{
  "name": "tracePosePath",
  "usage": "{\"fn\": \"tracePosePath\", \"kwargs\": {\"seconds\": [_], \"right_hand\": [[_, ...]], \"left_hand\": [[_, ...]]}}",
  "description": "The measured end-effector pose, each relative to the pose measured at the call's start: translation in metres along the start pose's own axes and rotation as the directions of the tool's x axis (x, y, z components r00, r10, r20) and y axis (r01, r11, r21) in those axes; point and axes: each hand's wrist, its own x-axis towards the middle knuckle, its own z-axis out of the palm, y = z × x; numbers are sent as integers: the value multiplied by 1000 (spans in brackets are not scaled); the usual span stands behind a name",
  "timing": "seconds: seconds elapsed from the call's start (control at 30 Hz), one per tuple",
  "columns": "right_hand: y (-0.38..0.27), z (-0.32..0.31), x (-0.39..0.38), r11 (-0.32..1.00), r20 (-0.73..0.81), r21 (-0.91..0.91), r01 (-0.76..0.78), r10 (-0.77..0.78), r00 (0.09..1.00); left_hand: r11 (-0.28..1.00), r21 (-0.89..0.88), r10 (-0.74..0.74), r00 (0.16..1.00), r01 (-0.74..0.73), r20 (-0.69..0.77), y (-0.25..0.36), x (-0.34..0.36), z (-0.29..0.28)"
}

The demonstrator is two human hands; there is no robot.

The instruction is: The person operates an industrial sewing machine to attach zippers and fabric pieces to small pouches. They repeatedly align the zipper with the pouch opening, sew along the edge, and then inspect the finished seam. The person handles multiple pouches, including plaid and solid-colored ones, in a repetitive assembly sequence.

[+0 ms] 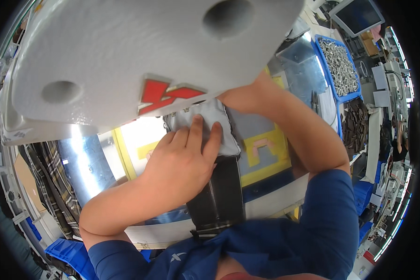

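A large white machine head [112, 51], apparently a sewing machine, hangs over the work and hides its far part. Below it lies a light grey piece of cloth [228, 142] with dark edging. My left hand [184, 151] rests on this cloth, fingers stretched out and apart, pressing it flat. Toward my body runs a black fabric panel [229, 186] with a metal zipper along it, joining or lying under the grey piece. My right hand [240, 99] reaches in from the right near the cloth's far edge; its fingers are hidden behind the machine head.
Yellow tape [266, 173] marks the table around the work. To the right, small scissors or snips [314, 102] lie near a blue tray [325, 65] of metal rings and dark strips [355, 126]. Plaid cloth [60, 182] hangs at left above a blue crate [72, 254].
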Motion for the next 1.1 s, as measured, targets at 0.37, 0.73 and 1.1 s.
{"fn": "tracePosePath", "kwargs": {"seconds": [0.37,0.73,1.1], "right_hand": [[3,0,-1,997,41,71,-39,36,999],[-4,-12,-10,994,155,-16,-110,111,982],[-37,-34,-86,986,-246,-33,162,-165,955]], "left_hand": [[1000,9,19,999,-18,-35,4,0,4],[1000,15,14,995,-13,-99,13,0,7],[984,56,176,948,-167,-264,55,-21,7]]}}
